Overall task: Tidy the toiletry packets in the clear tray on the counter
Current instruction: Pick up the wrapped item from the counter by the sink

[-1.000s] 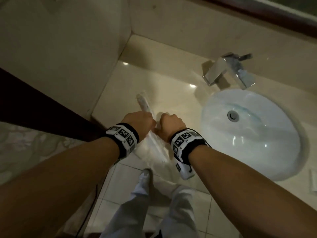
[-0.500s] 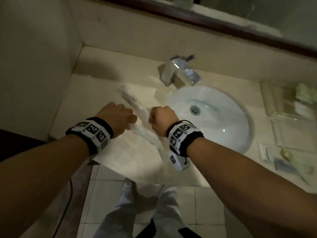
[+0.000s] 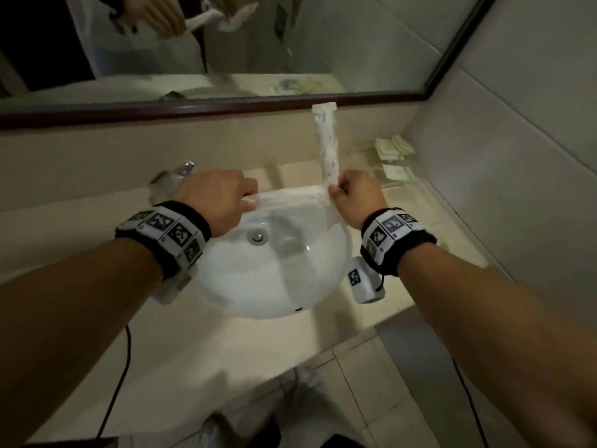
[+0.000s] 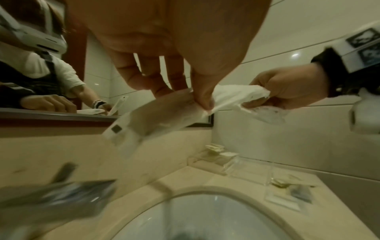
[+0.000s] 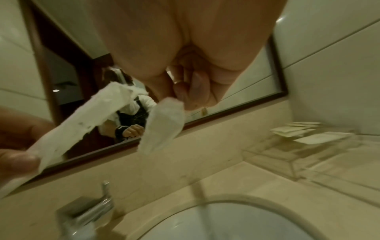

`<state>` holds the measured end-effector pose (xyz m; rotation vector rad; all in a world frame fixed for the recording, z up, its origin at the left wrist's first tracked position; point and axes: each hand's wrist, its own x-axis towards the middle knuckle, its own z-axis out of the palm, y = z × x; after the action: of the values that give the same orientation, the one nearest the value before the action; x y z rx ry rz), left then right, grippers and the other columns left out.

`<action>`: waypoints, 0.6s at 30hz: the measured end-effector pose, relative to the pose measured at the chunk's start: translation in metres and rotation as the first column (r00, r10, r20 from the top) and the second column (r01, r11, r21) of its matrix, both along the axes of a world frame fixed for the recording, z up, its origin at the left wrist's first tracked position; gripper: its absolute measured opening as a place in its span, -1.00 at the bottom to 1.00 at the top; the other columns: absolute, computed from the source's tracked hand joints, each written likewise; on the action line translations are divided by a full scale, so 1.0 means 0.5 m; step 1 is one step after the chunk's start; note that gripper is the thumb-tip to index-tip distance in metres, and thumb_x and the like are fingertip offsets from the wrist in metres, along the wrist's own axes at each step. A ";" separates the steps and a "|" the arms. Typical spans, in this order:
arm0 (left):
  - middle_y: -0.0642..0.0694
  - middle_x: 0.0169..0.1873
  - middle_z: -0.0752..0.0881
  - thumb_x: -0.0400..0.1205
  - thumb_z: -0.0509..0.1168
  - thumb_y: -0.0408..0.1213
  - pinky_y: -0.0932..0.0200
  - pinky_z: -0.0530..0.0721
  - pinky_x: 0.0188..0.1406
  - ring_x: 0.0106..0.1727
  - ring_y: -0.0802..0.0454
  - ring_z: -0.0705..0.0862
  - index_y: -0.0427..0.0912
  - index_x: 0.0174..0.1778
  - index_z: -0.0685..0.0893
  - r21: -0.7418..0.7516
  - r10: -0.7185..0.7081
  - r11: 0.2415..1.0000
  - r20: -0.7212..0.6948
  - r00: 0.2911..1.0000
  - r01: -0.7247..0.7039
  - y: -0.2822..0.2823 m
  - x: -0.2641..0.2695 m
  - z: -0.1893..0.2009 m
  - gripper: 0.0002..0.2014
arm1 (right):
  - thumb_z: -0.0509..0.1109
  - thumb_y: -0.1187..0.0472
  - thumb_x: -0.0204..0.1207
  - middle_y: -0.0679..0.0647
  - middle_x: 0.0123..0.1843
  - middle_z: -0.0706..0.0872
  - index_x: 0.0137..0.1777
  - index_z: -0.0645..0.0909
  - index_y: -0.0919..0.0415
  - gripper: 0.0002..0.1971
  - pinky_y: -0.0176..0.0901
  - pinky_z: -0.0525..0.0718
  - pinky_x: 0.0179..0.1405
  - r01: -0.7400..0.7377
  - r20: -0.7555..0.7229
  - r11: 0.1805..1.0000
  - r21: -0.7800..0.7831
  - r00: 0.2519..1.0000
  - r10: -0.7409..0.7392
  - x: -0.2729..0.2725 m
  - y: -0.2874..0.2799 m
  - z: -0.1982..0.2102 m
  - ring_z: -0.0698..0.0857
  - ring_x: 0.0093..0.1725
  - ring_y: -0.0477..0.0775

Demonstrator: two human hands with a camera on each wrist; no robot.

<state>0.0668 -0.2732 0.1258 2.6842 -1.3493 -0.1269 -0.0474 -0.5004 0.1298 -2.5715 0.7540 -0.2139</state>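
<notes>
Holding two long white packets (image 3: 327, 147) above sink (image 3: 274, 273), both hands (image 3: 353, 198).

Counts, this moment:
- Hands: 2, left hand (image 3: 223, 197) and right hand (image 3: 355, 197).
- Long white packets held over the basin: 2. One upright packet (image 3: 327, 143), one crosswise packet (image 3: 290, 197).
- Wrist bands w/ markers: 2.
- Sink basin (image 3: 274, 279): 1. Tap (image 4: 61, 193): 1 (blurred).
- Clear tray (image 5: 287, 154): 1.
- Small pale sachets (image 3: 392, 147) in and near tray: several, approx 4+; too blurred for an exact no.
- Mirror (image 3: 193, 43): 1.
</notes>
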 end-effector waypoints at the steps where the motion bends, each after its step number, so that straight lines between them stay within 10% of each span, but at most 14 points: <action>1: -0.05 0.00 0.68 0.70 0.22 0.03 -0.05 0.60 -0.08 0.03 -0.20 0.67 0.06 0.01 0.61 -0.011 -0.006 1.000 0.006 1.000 0.006 -0.039 -0.003 0.008 -0.84 | 0.34 0.18 0.62 0.20 -0.23 0.66 -0.21 0.53 0.21 -0.82 -0.03 0.57 -0.09 0.033 0.008 0.999 0.016 0.999 -0.033 -0.013 -0.034 -0.001 0.69 -0.02 0.33; 9: -0.05 -0.31 0.70 0.63 0.24 0.06 -0.03 0.67 -0.21 -0.24 -0.15 0.67 -0.02 -0.23 0.63 -0.077 0.040 0.996 -0.148 0.988 -0.051 -0.377 -0.049 -0.018 -0.74 | 0.36 0.18 0.57 0.31 -0.22 0.73 -0.20 0.64 0.41 -0.74 -0.02 0.62 -0.02 0.256 0.027 0.943 0.212 0.963 -0.268 -0.096 -0.282 -0.069 0.67 -0.06 0.33; 18: -0.13 -0.24 0.70 0.68 0.28 0.04 0.07 0.57 -0.22 -0.20 -0.16 0.65 -0.13 -0.23 0.69 0.003 0.050 0.999 -0.394 0.918 -0.053 -0.751 -0.087 -0.142 -0.67 | 0.35 0.30 0.45 0.16 -0.47 0.81 -0.48 0.67 0.28 -0.73 0.05 0.85 -0.15 0.526 -0.130 0.650 0.548 0.821 -0.555 -0.143 -0.504 -0.233 0.83 -0.36 0.16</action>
<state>0.0231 -0.6489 0.0550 2.4999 -1.1471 -0.6200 -0.1191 -0.7522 0.0134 -1.7152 1.3358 -0.1969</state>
